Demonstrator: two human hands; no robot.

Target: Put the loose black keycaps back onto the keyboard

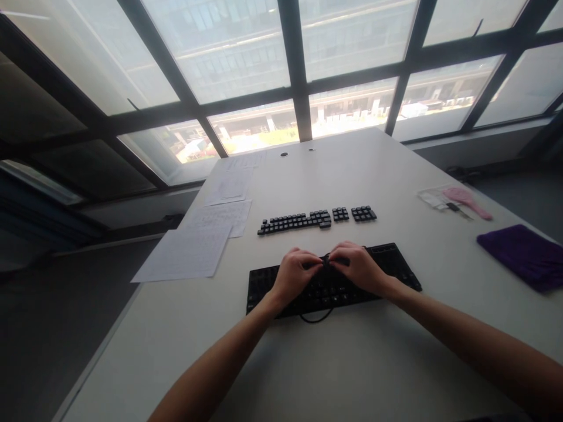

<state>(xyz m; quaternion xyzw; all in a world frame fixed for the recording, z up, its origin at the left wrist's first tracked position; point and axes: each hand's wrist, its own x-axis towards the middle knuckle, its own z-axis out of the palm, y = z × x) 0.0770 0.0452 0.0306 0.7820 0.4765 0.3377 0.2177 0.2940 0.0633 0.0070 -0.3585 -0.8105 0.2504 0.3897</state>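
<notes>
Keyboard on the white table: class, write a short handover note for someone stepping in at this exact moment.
Left hand and right hand: both on the black keyboard, fingertips together over its upper middle; what they pinch cannot be seen.
Removed keycaps lie in rows behind the keyboard.
Papers at left; pink brush and purple cloth at right.
Done: many keycaps off. Left: some still on the board.

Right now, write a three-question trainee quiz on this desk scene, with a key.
1. True or false: both hands rest on the black keyboard.
2. The loose keycaps lie: A) beyond the keyboard, B) on the purple cloth, C) on the paper sheets.
3. What pink item lies far right of the keycaps?

Key: 1 true: left hand and right hand meet over its middle. 2 A. 3 A pink brush.
</notes>
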